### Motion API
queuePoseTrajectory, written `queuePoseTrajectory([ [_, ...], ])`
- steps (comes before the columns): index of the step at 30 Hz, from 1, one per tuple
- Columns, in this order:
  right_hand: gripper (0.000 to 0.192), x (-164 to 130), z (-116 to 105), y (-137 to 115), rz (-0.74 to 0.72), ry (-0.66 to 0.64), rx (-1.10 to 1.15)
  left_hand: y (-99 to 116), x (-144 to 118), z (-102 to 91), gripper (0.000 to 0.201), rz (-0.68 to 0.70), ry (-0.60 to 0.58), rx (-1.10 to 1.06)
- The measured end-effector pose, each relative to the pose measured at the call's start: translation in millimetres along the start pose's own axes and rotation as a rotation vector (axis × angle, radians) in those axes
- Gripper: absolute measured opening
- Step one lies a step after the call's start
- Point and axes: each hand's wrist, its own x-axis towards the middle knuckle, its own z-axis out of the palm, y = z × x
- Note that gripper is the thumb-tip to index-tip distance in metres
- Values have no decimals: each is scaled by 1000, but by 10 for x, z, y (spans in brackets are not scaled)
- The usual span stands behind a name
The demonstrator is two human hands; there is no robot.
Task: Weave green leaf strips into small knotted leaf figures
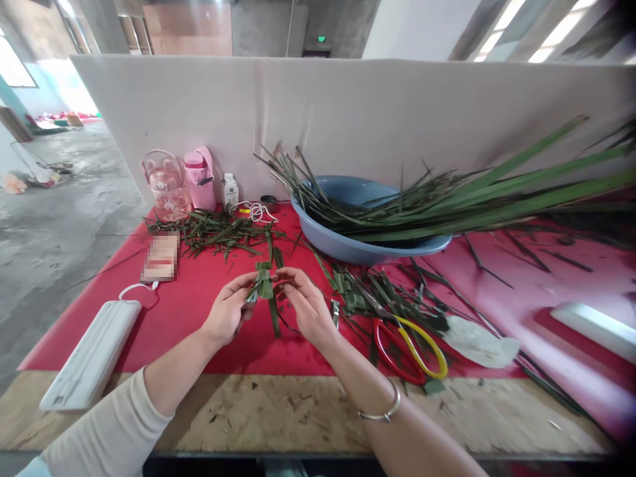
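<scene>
Between my two hands, above the red table covering, is a small woven piece of green leaf strips [265, 283] with loose ends standing up and hanging down. My left hand [229, 308] grips its left side, thumb and fingers closed on it. On the other side my right hand [304, 301] pinches at the upper right edge, fingertips on a strip. Scissors [410, 348] with one red and one yellow handle lie to the right of my right hand. Cut leaf pieces [352, 295] are heaped near their blades.
A blue basin [318, 232] holds long green leaves reaching far right. A pile of short leaf scraps [218, 232] lies back left, by a pink bottle [201, 182]. A white power bank [92, 354] is cabled to a phone [160, 256]. A white board [199, 99] stands behind.
</scene>
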Motion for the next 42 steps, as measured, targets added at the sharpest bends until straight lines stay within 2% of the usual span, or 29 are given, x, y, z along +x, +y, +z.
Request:
queuePoseTrajectory([
  [3,22,15,33,43,72,-28,71,-15,-14,14,31,-33,-18,-1],
  [6,18,23,7,23,-17,48,-135,-22,-7,8,30,-24,-88,45],
  [8,15,21,-15,-9,-47,66,-237,-11,-3,-2,26,76,-146,160],
  [11,11,16,-22,-50,0,16,-221,26,-9,-18,17,300,-213,435],
  [13,12,12,-12,-64,-4,-4,-208,44,-11,-33,16,384,-231,554],
  [16,13,8,-4,-77,-63,-63,-206,38,4,-65,22,297,-235,521],
  [19,18,2,-14,-94,-87,-131,-173,22,19,-80,29,128,-206,369],
  [21,18,1,-17,-106,-81,-127,-150,24,10,-64,32,62,-186,282],
  [26,16,15,12,-97,-5,-20,10,46,-58,23,32,-7,-178,112],
  [28,18,25,19,-70,49,-28,87,48,-79,48,34,-15,-156,85],
  [31,20,34,6,-22,99,-91,121,42,-78,73,36,17,-115,112],
  [37,14,18,-7,5,24,-112,-50,17,-12,80,32,190,24,190],
  [42,14,15,23,-16,94,-124,160,-6,-5,36,28,256,94,301],
])
